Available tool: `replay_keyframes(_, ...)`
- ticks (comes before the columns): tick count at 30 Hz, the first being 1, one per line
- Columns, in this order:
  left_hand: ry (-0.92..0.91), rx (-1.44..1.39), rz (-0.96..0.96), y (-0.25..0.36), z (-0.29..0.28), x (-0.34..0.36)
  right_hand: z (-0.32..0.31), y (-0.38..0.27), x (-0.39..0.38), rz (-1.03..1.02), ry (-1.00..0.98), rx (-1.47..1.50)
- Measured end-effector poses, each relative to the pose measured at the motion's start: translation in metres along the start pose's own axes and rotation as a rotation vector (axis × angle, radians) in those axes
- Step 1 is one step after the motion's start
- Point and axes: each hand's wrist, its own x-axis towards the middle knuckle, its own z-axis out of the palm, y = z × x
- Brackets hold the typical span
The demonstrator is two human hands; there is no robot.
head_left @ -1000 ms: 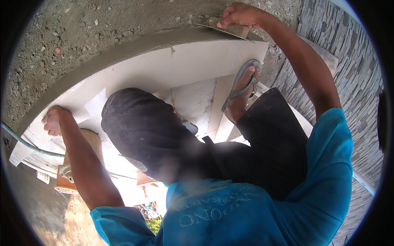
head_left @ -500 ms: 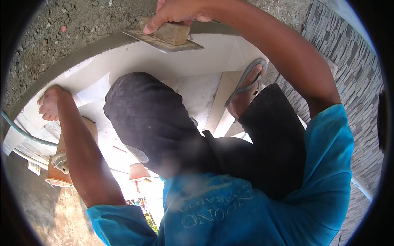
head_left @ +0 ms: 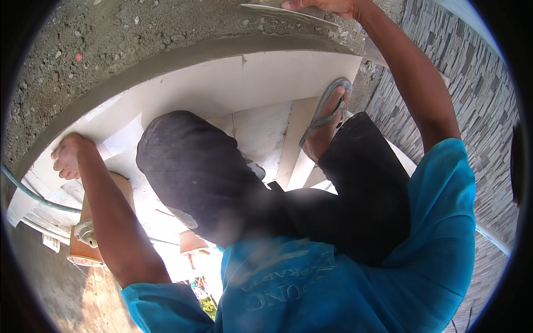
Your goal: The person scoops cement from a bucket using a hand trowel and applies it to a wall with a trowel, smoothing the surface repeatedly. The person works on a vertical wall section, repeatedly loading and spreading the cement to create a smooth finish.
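**Plastering trowel point(head_left: 288, 15) pinched just beyond curved mortar strip point(head_left: 222, 49)**

Right hand point(head_left: 327, 6): grip pinching the trowel, thin and flat, over gritty, pebbled soil point(head_left: 139, 33). Left hand point(head_left: 69, 155): on smooth pale tiles point(head_left: 194, 83) inside the strip's curve, fingers bent; can't tell if that grip pinches anything. Likely risk: a tilted trowel edge could gouge the smooth, damp-looking strip, or stray soil could score it.

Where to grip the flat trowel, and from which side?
Probably the back of the trowel, coming from the right, where the right hand holds it: it's thin and flat, seen almost edge-on, its long near edge free. The picture's top edge partly cuts off finger placement.
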Motion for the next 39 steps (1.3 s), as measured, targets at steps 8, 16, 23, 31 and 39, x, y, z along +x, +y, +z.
replay_keyframes(8,0.003,0.013,-0.020,0.008,-0.003,-0.007,-0.030,0.099,-0.034,0.177,0.063,-0.191)
replay_keyframes(16,0.040,0.125,0.076,-0.002,-0.006,0.007,-0.010,0.057,-0.049,0.176,-0.115,0.001)
replay_keyframes(23,-0.062,0.096,0.065,0.006,-0.012,-0.012,-0.023,0.067,-0.068,0.504,0.380,-0.488)
replay_keyframes(31,-0.075,0.019,-0.002,0.008,-0.018,-0.011,0.033,0.025,-0.015,0.508,0.398,-0.307)
replay_keyframes(39,-0.039,-0.041,0.031,0.007,-0.019,-0.011,0.079,-0.035,0.051,0.475,0.302,-0.311)
